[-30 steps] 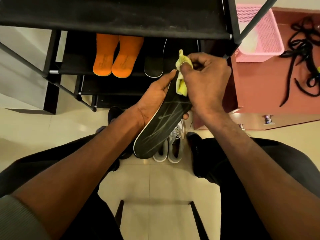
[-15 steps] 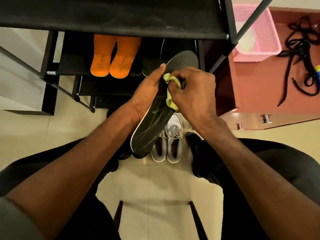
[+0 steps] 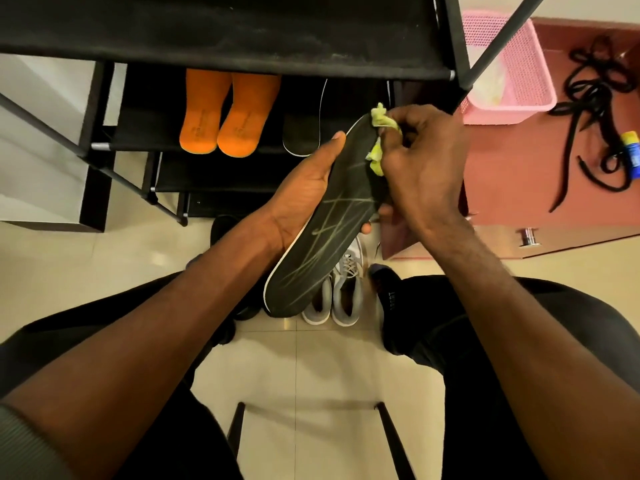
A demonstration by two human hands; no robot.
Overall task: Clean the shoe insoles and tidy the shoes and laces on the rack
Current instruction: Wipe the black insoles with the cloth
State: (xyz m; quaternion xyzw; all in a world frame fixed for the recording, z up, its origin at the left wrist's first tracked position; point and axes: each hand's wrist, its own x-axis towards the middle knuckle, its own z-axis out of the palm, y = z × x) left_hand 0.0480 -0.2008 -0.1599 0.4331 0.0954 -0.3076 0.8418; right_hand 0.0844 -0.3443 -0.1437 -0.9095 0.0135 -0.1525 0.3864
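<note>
Fingers of my right hand pinch a yellow cloth against the toe of the black insole, which my left hand grips underneath, above grey shoes on the floor, before the rack holding orange insoles.

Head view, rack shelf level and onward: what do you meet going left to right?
Orange insoles → black insole lying on the shelf → black insole held by the left hand → yellow cloth gripped by the right hand → pink basket → black laces.
</note>
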